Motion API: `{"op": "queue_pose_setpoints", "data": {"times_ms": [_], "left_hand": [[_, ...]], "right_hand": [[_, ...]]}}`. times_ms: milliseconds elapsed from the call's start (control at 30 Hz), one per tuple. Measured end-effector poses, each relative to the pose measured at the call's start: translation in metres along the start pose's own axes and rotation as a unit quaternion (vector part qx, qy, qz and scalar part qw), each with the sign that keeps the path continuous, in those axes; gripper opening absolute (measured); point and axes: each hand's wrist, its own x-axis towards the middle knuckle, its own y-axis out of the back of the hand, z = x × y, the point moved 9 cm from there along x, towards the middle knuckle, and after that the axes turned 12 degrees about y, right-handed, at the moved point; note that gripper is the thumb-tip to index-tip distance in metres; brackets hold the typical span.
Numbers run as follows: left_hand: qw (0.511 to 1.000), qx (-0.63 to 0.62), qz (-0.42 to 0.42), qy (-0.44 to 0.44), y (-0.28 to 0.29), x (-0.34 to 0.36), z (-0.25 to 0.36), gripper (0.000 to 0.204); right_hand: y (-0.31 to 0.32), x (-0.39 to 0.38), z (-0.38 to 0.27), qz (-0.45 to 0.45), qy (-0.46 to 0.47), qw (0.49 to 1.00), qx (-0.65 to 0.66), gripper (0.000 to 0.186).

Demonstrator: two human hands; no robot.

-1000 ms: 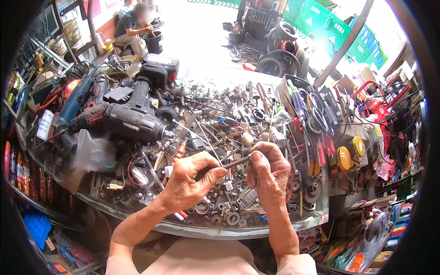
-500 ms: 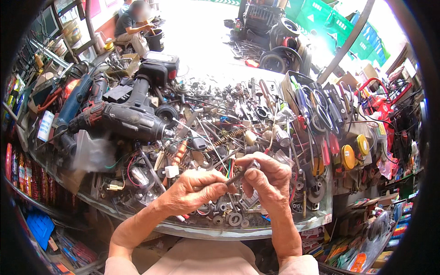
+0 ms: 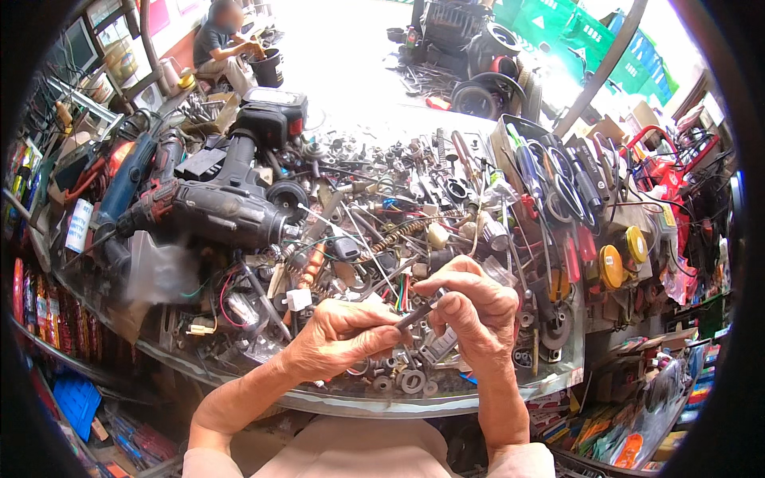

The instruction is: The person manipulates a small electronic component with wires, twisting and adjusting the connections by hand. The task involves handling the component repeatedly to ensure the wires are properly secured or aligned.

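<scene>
Between my two hands is a short dark, narrow metal piece (image 3: 415, 316), tilted up toward the right; its exact kind I cannot make out. My left hand (image 3: 343, 334) pinches the lower left end between thumb and fingers. At the upper right end, my right hand (image 3: 474, 312) grips it with thumb and bent forefinger, which hide part of it. Both hands are above the front of a cluttered glass-edged workbench (image 3: 382, 409). Below them lie washers (image 3: 412, 382), loose wires and small metal parts. A small white connector (image 3: 298, 299) is just beyond my left hand.
A black cordless drill (image 3: 219, 209) and a blue angle grinder (image 3: 127, 177) lie at the left. Pliers and screwdrivers fill a tool box (image 3: 500, 147) at the right, near yellow tape-measure-like discs (image 3: 611, 267). Far off, a person (image 3: 223, 48) sits beside a black bucket (image 3: 268, 68).
Both hands keep hold of the dark metal piece. The right hand's fingers have shifted slightly on it, and the piece has turned a little. The view has moved slightly.
</scene>
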Motion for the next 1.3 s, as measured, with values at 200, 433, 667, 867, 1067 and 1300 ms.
{"op": "queue_pose_setpoints", "data": {"times_ms": [200, 433, 667, 867, 1067, 1300], "left_hand": [[0.959, 0.188, 0.121, -0.173, 0.006, -0.008, 0.032, 0.015], [0.946, 0.209, 0.175, -0.173, 0.009, -0.015, 0.037, 0.012], [0.991, -0.09, -0.019, 0.099, 0.006, -0.001, -0.011, 0.039], [0.968, -0.174, -0.138, 0.12, -0.013, -0.001, -0.019, 0.04], [0.966, -0.189, -0.126, 0.123, -0.012, -0.001, -0.019, 0.029], [0.995, -0.061, -0.011, 0.082, 0.003, 0.001, -0.01, 0.019]], "right_hand": [[0.009, -0.002, 0.006, 0.052, -0.022, 0.998, -0.034, 0.017], [0.013, -0.006, 0.026, 0.096, -0.066, 0.992, 0.039, 0.014], [0.002, -0.011, 0.04, 0.074, -0.156, 0.98, 0.1, 0.025], [-0.008, -0.016, 0.06, 0.045, -0.204, 0.96, 0.184, 0.033], [-0.013, -0.018, 0.059, 0.033, -0.207, 0.957, 0.203, 0.026], [-0.011, -0.012, 0.049, 0.02, -0.165, 0.981, 0.105, 0.031]]}}
